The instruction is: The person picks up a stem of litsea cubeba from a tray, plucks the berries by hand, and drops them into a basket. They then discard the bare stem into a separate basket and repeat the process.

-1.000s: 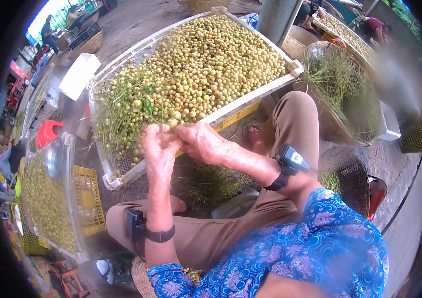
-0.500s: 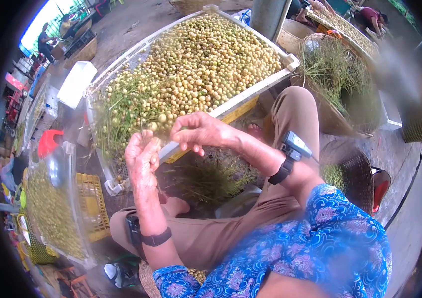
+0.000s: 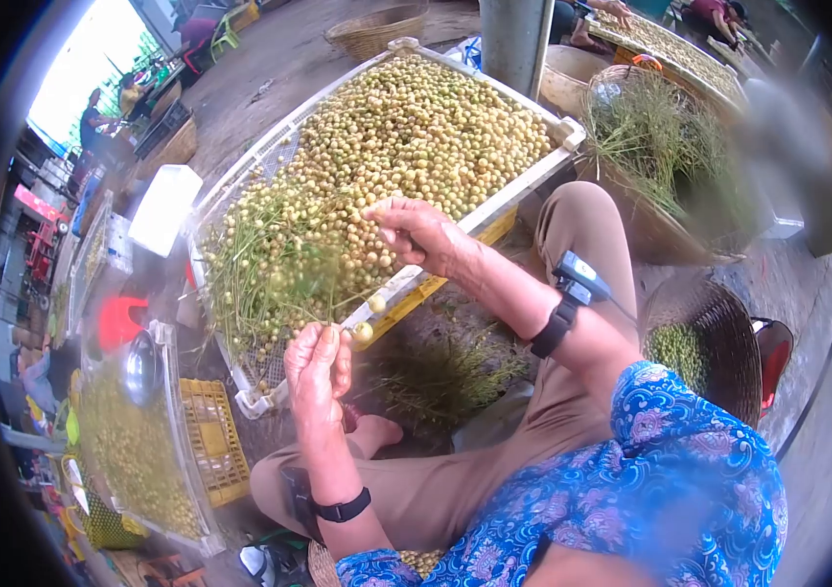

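Note:
My left hand [image 3: 318,372] pinches a thin green stem in front of the near edge of a white slatted tray [image 3: 522,183]. A couple of round yellow-green fruits [image 3: 361,333] hang on the stem beside my fingertips. My right hand [image 3: 418,235] is over the tray's near side, thumb and fingers pressed together; whether anything is between them I cannot make out. Many loose small fruits [image 3: 406,127] fill the tray. At its left end lies a tangle of fruit-bearing green stems [image 3: 259,254].
A yellow crate [image 3: 496,227] supports the tray. Bare stems [image 3: 455,377] lie on the floor before me, and more stems [image 3: 666,137] fill a basket at right. A dark woven basket [image 3: 729,333] holds green fruit. A metal post [image 3: 512,49] stands behind; other people work farther off.
My hands have moved apart. The right went up and over the tray; the left shifted down and right, with the stem and its fruits now showing at its fingertips. The view tilted slightly.

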### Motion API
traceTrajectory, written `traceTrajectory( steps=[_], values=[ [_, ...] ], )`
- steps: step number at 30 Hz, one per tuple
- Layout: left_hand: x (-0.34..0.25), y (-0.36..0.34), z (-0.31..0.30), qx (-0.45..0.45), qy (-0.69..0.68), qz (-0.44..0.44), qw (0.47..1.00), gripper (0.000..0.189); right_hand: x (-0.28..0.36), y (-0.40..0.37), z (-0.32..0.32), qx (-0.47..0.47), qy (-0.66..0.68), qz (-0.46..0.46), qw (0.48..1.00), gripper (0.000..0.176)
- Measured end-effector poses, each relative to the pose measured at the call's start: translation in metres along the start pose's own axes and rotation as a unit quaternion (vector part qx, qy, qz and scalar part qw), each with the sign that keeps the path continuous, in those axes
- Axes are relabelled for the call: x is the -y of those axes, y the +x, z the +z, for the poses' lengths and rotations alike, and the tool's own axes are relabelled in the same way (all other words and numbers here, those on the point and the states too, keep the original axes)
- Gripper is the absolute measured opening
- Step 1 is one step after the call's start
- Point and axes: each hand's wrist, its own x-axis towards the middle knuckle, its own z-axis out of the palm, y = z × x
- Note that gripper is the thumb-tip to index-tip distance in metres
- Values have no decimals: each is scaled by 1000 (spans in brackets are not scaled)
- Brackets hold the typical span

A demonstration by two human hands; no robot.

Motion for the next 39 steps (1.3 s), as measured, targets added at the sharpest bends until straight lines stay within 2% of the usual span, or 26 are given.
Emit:
traceTrajectory(
  steps=[2,5,9,11,12,14,15,20,22,23,24,26,29,30,31,32,33,34,35,36,37,39],
  values=[
    [-1,-1,2,9,8,-2,1000,17,3,1,-5,43,-23,25,998,22],
    [1,-1,5,39,48,-23,998,19,6,-9,7,131,11,101,986,31],
    [0,-1,5,50,64,-36,996,19,-3,-7,6,144,35,80,986,24],
    [1,-1,3,54,74,-38,995,19,-3,-6,0,179,117,77,974,19],
    [1,0,2,54,71,-38,995,19,0,-6,1,178,115,78,974,19],
    [3,0,0,62,83,-33,994,19,6,-7,2,145,269,103,946,17],
    [3,0,1,62,81,-34,994,19,9,-7,0,163,316,83,931,18],
    [-1,-4,5,73,82,-60,992,20,16,-11,-10,146,265,26,953,23],
    [-1,-4,7,77,85,-62,992,20,14,-16,-1,73,77,71,992,23],
    [-1,-4,8,79,88,-66,991,20,8,-19,3,55,98,121,986,25],
    [-1,-3,8,80,91,-67,990,20,2,-20,3,78,119,148,979,31],
    [0,-3,8,91,69,-76,991,19,-7,-18,3,214,193,147,946,32],
    [-2,-3,8,68,101,-85,989,16,-10,-16,-1,221,200,110,948,26],
    [-2,-3,11,49,116,-78,989,14,-9,-16,-3,198,198,95,955,25],
    [-1,-6,16,-23,123,-87,988,12,-9,-15,-5,168,197,75,963,24],
    [-1,-5,14,3,130,-73,989,12,-11,-11,-9,179,203,54,961,19],
    [0,-3,15,-7,129,-62,990,14,2,-23,5,48,179,74,980,12],
    [4,3,9,-4,135,-80,988,16,-6,-11,-4,169,140,13,975,8],
    [7,7,11,-48,178,-77,980,15,-1,-18,1,165,132,-9,977,9],
    [10,9,16,-72,200,-45,976,13,11,-34,4,183,67,-47,980,11],
    [10,9,21,-66,169,-34,983,12,6,-29,7,121,109,-5,987,11],
    [12,9,21,-19,162,-29,986,7,3,-24,8,97,56,-45,993,15]
  ],
)
